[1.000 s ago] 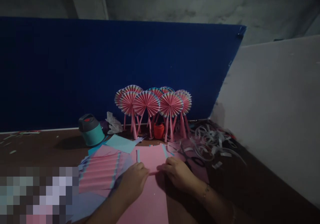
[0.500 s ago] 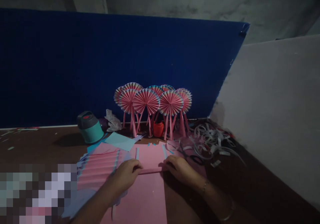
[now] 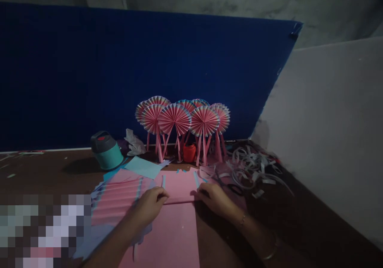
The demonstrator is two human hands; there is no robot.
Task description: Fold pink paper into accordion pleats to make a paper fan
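Observation:
A pink paper sheet (image 3: 181, 186) with pale blue side edges lies before me, a narrow fold running across its near side. My left hand (image 3: 152, 204) is closed on the left end of that fold, fingertips pinching it. At the right end, my right hand (image 3: 214, 198) pinches the same folded edge with curled fingers. Beneath and nearer to me is a long plain pink sheet (image 3: 173, 236). Beside my left hand lies a pleated pink paper (image 3: 118, 200) with blue edges, resting on other sheets.
Several pink pleated paper fans (image 3: 175, 120) stand at the back around a red container (image 3: 189, 153). A teal pot with a dark lid (image 3: 108, 156) stands at left, near a light blue sheet (image 3: 143, 167). Paper strips (image 3: 251, 164) lie tangled at right. A blue panel (image 3: 191, 60) rises behind.
Both hands and the folded edge sit slightly higher in view, while the background has also shifted up a little. The grip on the paper stays the same.

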